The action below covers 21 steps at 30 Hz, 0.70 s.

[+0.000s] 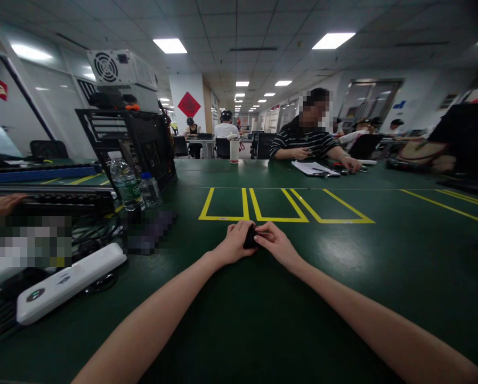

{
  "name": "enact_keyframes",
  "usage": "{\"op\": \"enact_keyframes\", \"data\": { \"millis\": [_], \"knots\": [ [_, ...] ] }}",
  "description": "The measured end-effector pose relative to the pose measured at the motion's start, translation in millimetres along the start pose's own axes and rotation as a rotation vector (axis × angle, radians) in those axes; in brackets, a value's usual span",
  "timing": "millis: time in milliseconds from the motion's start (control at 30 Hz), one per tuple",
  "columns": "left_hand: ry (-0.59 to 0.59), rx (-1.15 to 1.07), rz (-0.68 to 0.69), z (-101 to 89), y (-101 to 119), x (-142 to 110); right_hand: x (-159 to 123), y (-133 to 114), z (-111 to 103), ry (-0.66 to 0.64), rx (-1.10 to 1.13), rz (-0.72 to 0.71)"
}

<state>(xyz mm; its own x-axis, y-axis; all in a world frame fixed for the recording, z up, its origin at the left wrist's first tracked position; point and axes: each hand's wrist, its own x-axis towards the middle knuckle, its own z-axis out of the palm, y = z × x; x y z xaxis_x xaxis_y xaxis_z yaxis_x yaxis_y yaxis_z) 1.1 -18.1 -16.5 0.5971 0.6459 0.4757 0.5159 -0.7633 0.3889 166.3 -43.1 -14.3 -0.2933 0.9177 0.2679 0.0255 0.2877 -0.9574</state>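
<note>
Head view: clasping a small black object [249, 238] in the left hand's [233, 245] fingers; touching its right edge with the right hand's [277, 244], cannot tell if pinching.

Person's own body, head view: two arms, both bare along all the visible length. Left hand [234, 244]: uncovered, rounded across the back, knuckles softly raised, fingers short-looking at this angle, partly hidden. Right hand [277, 244]: also uncovered, fingers slim, back of hand smooth in outline. Nails too small to read. Wrists narrow. Left forearm [159, 314] and right forearm [354, 306]: slender, smooth-sided, widening evenly toward the elbows. Surface looks even; fine detail soft in the dim light. Upper arms, shoulders and any sleeves outside the view.
</note>
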Motion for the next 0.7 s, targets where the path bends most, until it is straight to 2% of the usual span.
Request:
{"op": "enact_keyframes", "data": {
  "millis": [167,267,467,700],
  "knots": [
    [-0.005,-0.001,-0.007,1.9,-1.1,0.6,3.6,2.9,-2.3,0.033,-0.06,0.038],
    [0.0,0.001,-0.019,3.2,-1.9,0.8,2.9,2.6,-4.1,0.006,-0.132,0.056],
    [0.007,-0.015,-0.012,5.1,-4.0,1.0,-2.3,1.5,-2.6,-0.085,-0.005,-0.008],
    [0.006,-0.026,-0.02,6.4,-5.2,1.7,1.1,2.8,-0.5,0.006,-0.096,-0.007]
  ]
}}
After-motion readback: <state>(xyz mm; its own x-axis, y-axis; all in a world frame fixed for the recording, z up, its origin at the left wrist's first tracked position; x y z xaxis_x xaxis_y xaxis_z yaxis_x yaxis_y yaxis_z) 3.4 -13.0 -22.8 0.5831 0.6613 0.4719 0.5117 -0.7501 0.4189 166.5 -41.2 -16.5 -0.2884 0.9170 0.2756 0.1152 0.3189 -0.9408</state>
